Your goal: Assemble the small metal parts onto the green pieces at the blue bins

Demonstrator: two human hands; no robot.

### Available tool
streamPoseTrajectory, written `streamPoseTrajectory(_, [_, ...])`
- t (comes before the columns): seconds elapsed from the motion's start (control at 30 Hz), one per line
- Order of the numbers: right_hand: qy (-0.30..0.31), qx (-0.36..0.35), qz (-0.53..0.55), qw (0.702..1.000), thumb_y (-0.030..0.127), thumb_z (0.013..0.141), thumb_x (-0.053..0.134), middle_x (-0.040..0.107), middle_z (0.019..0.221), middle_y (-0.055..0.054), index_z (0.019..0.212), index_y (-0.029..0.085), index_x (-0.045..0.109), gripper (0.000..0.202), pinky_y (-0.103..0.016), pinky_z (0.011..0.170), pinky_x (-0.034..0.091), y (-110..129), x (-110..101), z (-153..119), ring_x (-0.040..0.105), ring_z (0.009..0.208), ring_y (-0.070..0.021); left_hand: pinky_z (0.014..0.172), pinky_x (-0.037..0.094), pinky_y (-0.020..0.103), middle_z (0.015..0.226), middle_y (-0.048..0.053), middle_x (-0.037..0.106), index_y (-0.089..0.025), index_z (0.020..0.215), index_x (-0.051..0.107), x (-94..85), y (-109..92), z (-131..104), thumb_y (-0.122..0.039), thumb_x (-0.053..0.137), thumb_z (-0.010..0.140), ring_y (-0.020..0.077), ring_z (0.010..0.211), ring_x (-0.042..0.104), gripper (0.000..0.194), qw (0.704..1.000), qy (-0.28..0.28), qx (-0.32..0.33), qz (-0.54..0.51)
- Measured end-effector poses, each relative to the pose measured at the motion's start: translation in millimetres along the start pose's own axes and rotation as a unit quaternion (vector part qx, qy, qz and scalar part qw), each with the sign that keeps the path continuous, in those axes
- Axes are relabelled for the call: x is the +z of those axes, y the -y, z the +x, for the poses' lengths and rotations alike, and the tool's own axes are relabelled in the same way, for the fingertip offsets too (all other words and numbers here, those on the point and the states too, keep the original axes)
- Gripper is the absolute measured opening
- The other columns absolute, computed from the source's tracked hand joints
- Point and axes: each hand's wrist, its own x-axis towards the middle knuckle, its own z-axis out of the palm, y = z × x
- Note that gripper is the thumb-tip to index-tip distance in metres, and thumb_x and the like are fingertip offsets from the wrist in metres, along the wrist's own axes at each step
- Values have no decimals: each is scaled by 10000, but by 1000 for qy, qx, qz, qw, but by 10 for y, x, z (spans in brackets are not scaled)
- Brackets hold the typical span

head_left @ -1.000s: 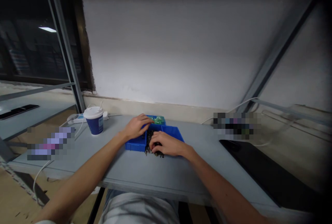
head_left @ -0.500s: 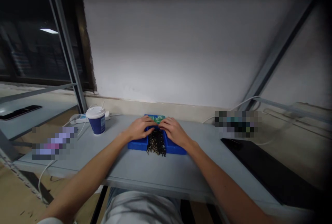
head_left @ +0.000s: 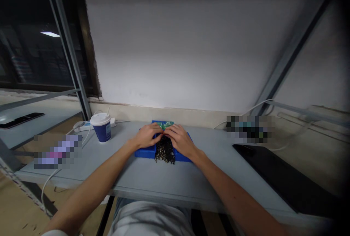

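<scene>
1. Both hands meet over the blue tray [head_left: 144, 152] at mid-table, fingertips nearly touching at its far edge.
2. Left hand [head_left: 147, 136]: fingers curled down, tips at the green piece [head_left: 166, 125] at the far end of the tray. Looks like a pinch on it, but can't tell for sure, too small/blurred.
3. Right hand [head_left: 179, 140]: fingers bent inward toward the same green piece, thumb side facing the left hand. Grip also unclear; can't tell if it actually holds anything.
4. Green piece sits at the tray's far end, just beyond both sets of fingertips, partly hidden by them.
5. Pile of small dark parts [head_left: 164, 152] lies in the tray betw. the two hands, spilling over the near edge onto the table [head_left: 169, 183].
6. Blue cup w/ white lid [head_left: 101, 127] stands far left of the tray, well apart from the hands.
7. White power strip [head_left: 82, 124] w/ cable just behind the cup, near the wall.
8. Black mat [head_left: 284, 177] lies on the right side of the table, well apart from the tray.
9. Dark phone-like slab [head_left: 19, 119] on a separate surface at far left.
</scene>
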Motion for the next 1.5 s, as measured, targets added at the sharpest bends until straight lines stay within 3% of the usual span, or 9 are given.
streamPoseTrajectory(0.13, [-32, 31, 0, 999, 211, 1019, 484, 703, 1050, -99, 1113, 199, 662, 202, -422, 893, 435, 64, -23, 24, 582, 993, -253, 969, 516, 386, 1068, 71, 726, -192, 1087, 686, 6, 2, -5, -204, 499, 956, 226, 1073, 637, 229, 1000, -21, -18, -3])
streamPoseTrajectory(0.27, [-45, 42, -11, 998, 262, 1028, 502, 715, 994, -80, 1028, 200, 666, 176, -402, 866, 416, 57, -25, 32, 595, 951, -245, 914, 529, 356, 1015, 71, 734, -188, 1025, 703, 8, 2, -10, -206, 517, 950, 216, 996, 647, 202, 998, -45, -32, 4])
streamPoseTrajectory(0.43, [-50, 40, -24, 998, 254, 1033, 490, 719, 997, -74, 1020, 201, 669, 188, -395, 864, 404, 38, -22, 29, 591, 941, -239, 888, 533, 352, 987, 64, 737, -181, 1020, 705, 18, -4, -1, -207, 530, 949, 206, 937, 649, 191, 997, -69, -28, 11])
streamPoseTrajectory(0.67, [-38, 45, -18, 998, 220, 1034, 450, 707, 966, -83, 1001, 191, 662, 216, -394, 851, 405, 106, -76, 50, 597, 917, -237, 973, 526, 384, 1104, 57, 733, -189, 1083, 685, 34, -12, 2, -187, 519, 947, 201, 1048, 652, 215, 998, -66, -1, -16])
streamPoseTrajectory(1.07, [7, 62, -31, 998, 214, 1046, 378, 670, 889, -75, 889, 193, 594, 267, -378, 835, 410, 101, -37, 48, 580, 865, -229, 939, 534, 380, 1021, 56, 736, -186, 1015, 692, 23, -34, 16, -202, 512, 955, 199, 1001, 654, 190, 998, -67, 2, -15])
streamPoseTrajectory(1.27, [1, 68, -11, 998, 215, 1036, 426, 697, 986, -76, 1004, 200, 592, 169, -390, 886, 409, 93, -66, 51, 601, 934, -232, 904, 537, 372, 1000, 75, 739, -188, 1023, 710, 25, -6, 1, -228, 519, 958, 209, 968, 661, 206, 998, -63, -32, 2])
streamPoseTrajectory(1.5, [7, 61, -12, 998, 192, 1039, 408, 703, 1055, -83, 1066, 210, 591, 185, -392, 896, 411, 77, -50, 45, 609, 969, -232, 932, 535, 372, 1076, 73, 733, -192, 1065, 695, 24, -15, -4, -219, 510, 958, 208, 1017, 660, 216, 998, -64, -18, -16])
